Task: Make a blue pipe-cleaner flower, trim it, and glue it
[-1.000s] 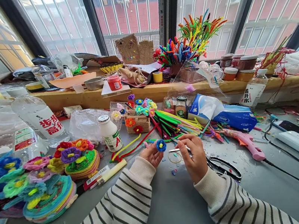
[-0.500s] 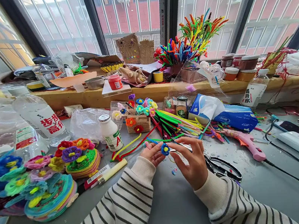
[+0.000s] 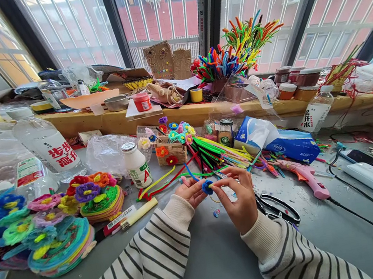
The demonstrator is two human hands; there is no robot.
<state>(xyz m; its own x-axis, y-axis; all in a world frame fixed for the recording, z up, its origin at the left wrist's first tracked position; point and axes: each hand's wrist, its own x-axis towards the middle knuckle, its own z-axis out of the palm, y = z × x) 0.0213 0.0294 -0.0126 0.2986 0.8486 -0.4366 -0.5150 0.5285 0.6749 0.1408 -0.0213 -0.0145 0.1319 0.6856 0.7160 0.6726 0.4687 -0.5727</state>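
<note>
A small dark-blue pipe-cleaner flower [image 3: 207,186] is between my two hands, above the grey table. My left hand [image 3: 191,193] steadies it from the left with closed fingertips. From the other side, my right hand [image 3: 240,197] pinches its edge between thumb and forefinger. A blue pipe-cleaner length [image 3: 191,172] sticks up behind my left fingers; whether it joins the flower I cannot tell. Black-handled scissors [image 3: 280,209] lie beside my right wrist, partly hidden by it. Tiny coloured scraps [image 3: 216,213] lie below the hands.
A flower-filled basket [image 3: 172,153], loose pipe cleaners [image 3: 224,152] and a white bottle [image 3: 137,166] stand beyond my hands. Finished fuzzy flowers [image 3: 56,226] crowd the left. To the right are a pink glue gun [image 3: 307,177], its cord and a blue tissue pack [image 3: 292,145].
The blue flower has turned, so its yellow centre barely shows now. The blue length behind my left hand has swung more upright. Both hands stay nearly in place.
</note>
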